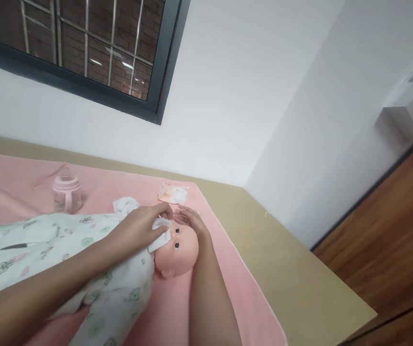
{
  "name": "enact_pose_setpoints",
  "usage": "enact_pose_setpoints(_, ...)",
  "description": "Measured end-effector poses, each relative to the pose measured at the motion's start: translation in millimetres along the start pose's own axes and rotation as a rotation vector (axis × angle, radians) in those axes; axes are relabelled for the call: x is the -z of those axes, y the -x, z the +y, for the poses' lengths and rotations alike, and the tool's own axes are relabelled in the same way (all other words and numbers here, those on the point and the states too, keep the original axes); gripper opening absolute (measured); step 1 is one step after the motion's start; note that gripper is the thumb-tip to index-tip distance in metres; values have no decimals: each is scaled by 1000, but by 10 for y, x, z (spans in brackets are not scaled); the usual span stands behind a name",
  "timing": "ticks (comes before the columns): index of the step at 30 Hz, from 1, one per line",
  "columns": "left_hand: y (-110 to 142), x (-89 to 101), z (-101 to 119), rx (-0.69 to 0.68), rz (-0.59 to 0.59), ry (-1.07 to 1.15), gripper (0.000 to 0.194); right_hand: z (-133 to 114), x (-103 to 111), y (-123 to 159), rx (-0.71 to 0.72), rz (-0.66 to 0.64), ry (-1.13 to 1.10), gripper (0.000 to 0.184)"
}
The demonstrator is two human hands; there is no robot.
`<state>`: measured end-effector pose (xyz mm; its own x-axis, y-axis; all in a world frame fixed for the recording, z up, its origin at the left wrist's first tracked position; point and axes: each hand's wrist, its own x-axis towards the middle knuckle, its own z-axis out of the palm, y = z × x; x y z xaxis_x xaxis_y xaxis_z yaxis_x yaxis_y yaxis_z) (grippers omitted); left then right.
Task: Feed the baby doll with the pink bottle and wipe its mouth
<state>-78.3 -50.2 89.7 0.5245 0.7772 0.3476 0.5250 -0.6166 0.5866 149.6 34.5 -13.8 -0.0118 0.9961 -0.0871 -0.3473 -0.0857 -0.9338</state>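
Note:
A baby doll (181, 254) lies on its back in a white printed outfit, its bald head toward the right. My left hand (147, 218) is closed on a white wipe (159, 241), pressing it to the lower part of the doll's face by the mouth. My right hand (194, 222) curves round the far side of the head, fingers stretched out and loosely together, with the forearm along the crown. Its palm is partly hidden. Just beyond the hands lies a small printed packet (172, 193).
A pink-topped baby bottle (66, 194) with a handle stands behind the doll's body. Everything lies on a pink cloth (235, 288) over a pale wooden table (285, 269). A barred window (84, 43) is set in the white wall behind; brown wood panelling (382, 240) is at right.

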Motion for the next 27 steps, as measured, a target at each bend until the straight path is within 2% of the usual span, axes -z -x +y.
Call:
enact_pose_setpoints(3, -17, 95, -27, -22, -4, -15, 18, 21, 22, -27, -2, -5, -16, 36)
enact_pose_setpoints(8, 2, 244, -39, -50, -140, 40, 15, 22, 21, -36, -5, 5, -13, 34)
enact_pose_setpoints(17, 17, 79, -32, -32, -182, 17, 12, 16, 10, 4, 3, 14, -11, 35)
enact_pose_setpoints(27, -10, 127, -72, -13, -181, -42, 13, 19, 19, -17, 5, 13, 1, 35)
